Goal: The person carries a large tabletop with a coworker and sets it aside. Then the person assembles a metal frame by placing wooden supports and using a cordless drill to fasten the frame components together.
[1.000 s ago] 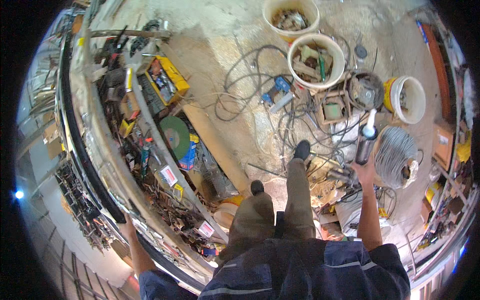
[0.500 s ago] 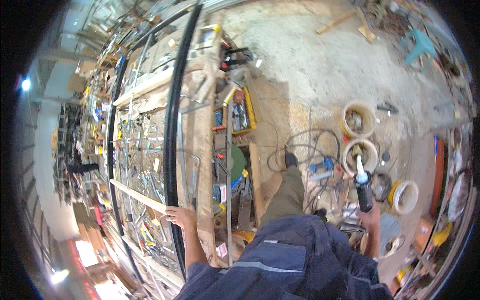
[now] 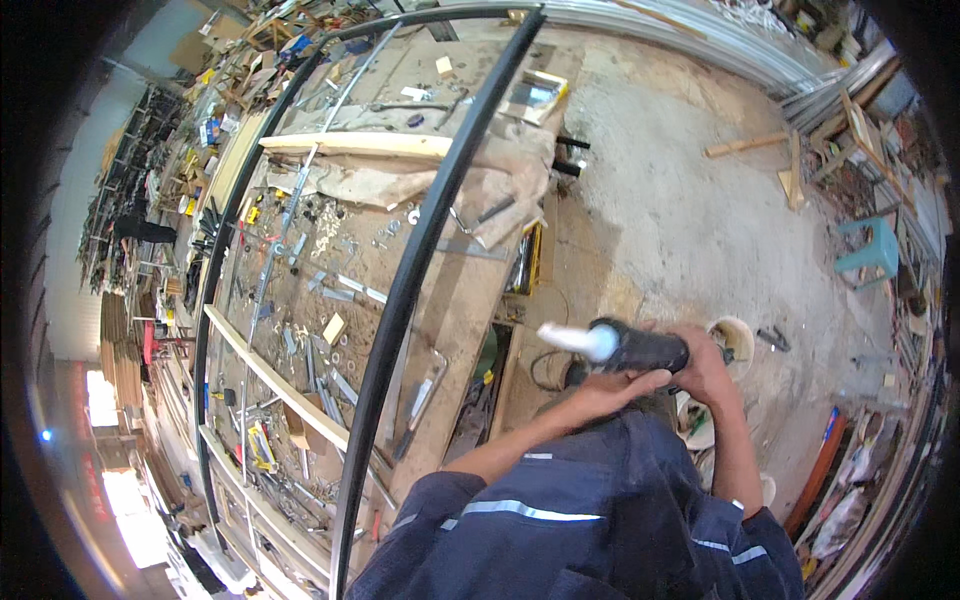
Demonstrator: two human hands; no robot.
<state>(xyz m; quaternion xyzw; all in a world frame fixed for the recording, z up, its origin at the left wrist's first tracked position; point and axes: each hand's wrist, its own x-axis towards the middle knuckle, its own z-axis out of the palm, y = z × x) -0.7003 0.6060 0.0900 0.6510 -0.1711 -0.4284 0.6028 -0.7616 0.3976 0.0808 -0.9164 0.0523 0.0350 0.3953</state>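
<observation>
**Sealant tube held in both hands, beside the bench**

Bench (image 3: 440, 300) cluttered, black frame (image 3: 420, 260) across it. Tube (image 3: 625, 348) held level at chest height: rigid, light, likely slick. Right hand (image 3: 705, 362) wraps rear, left hand (image 3: 610, 385) cups beneath. Grip barrel, not white nozzle (image 3: 565, 338).

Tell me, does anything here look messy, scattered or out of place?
Yes. The workbench under the black frame is strewn with loose screws and metal bits, and a crumpled cloth sags over its edge. Both hands, left hand and right hand, grip a sealant gun cleanly.
</observation>
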